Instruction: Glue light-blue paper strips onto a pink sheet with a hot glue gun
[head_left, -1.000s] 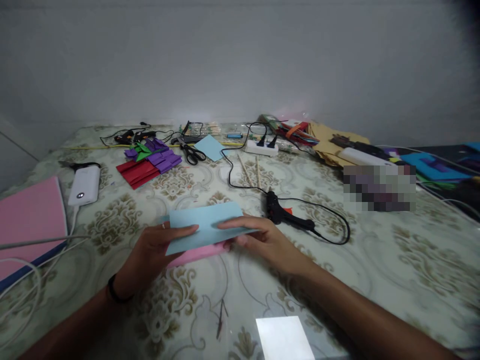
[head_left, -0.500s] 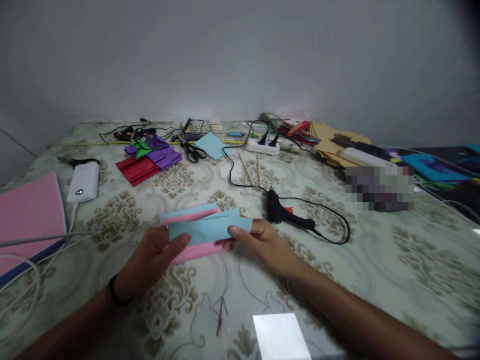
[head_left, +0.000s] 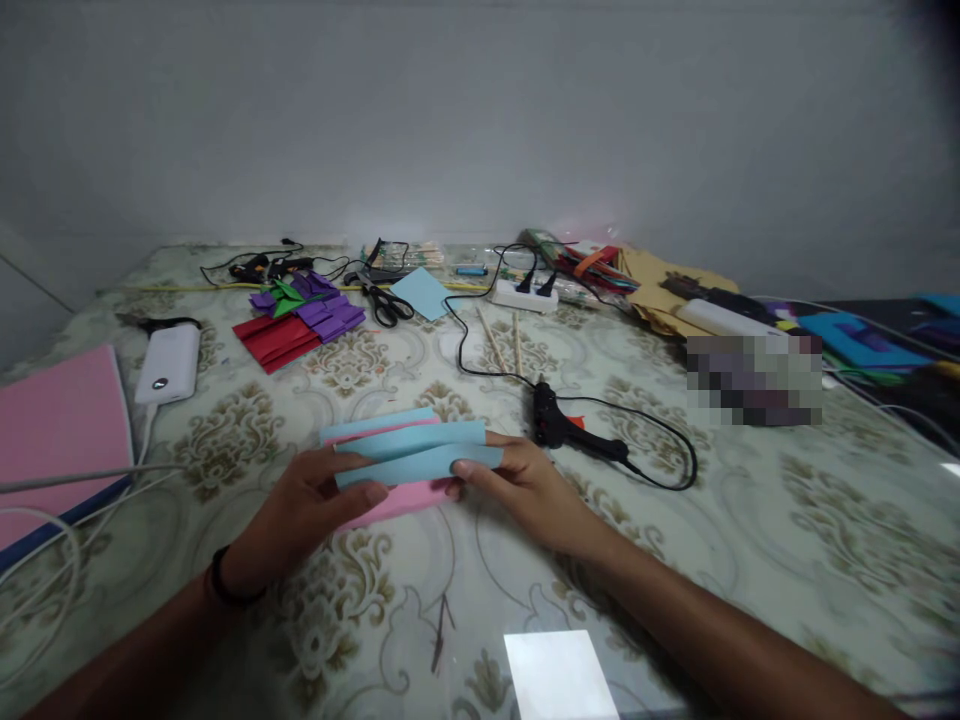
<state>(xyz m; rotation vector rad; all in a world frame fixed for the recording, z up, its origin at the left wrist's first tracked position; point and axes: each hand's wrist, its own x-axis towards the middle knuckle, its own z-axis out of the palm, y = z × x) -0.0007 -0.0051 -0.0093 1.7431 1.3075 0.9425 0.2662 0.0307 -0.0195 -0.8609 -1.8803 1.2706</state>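
Observation:
A light blue folded paper (head_left: 420,464) is held between both hands over the patterned tabletop. My left hand (head_left: 315,500) grips its left end, with the thumb on the front layer and a finger in the fold. At the right end my right hand (head_left: 525,488) pinches it, thumb in front and fingers behind. Pink paper (head_left: 397,503) shows below and behind the blue one, with another light blue edge at its top. The black glue gun (head_left: 574,428) lies to the right of my right hand.
Farther back are black scissors (head_left: 386,302), a blue square (head_left: 422,292), red folded paper (head_left: 276,343), purple pieces (head_left: 330,316), two sticks (head_left: 517,343) and a white power strip (head_left: 525,294). A white power bank (head_left: 169,362) and pink sheets (head_left: 64,420) lie left. Cables cross the table.
The upper layers of the blue paper have parted, so the fold gapes wider. My left hand has shifted slightly, with a finger now showing between the layers.

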